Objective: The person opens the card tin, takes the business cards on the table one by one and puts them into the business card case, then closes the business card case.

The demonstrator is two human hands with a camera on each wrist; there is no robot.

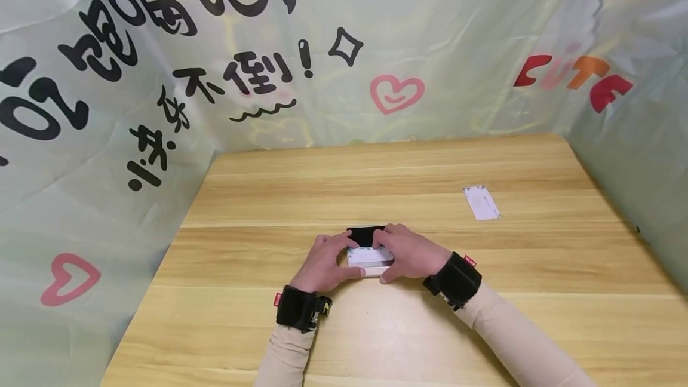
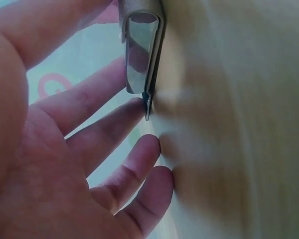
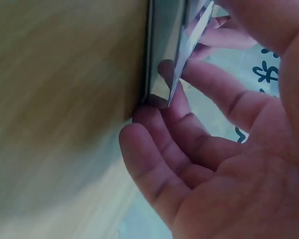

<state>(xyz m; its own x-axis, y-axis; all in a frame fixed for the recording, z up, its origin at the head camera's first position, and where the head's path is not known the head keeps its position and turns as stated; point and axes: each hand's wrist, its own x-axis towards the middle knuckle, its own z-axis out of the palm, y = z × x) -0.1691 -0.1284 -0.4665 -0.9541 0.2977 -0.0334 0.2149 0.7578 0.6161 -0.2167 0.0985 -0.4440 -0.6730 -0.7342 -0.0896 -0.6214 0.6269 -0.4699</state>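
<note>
An opened card case (image 1: 365, 235) with a black inner flap and silvery sides lies on the table between the hands. On it a white card (image 1: 369, 255) with a printed floral border lies between the fingers; in the right wrist view the card (image 3: 192, 50) slants away from the case. My left hand (image 1: 322, 264) holds the case's left end, thumb at the near edge and fingers toward the far side. With its thumb at the near right corner, my right hand (image 1: 411, 252) grips the right end, its index finger bent over the card.
Another white card (image 1: 482, 202) with a floral border lies farther back on the right of the wooden table (image 1: 258, 202). Pale printed curtains (image 1: 457, 34) hang behind the table and at both sides.
</note>
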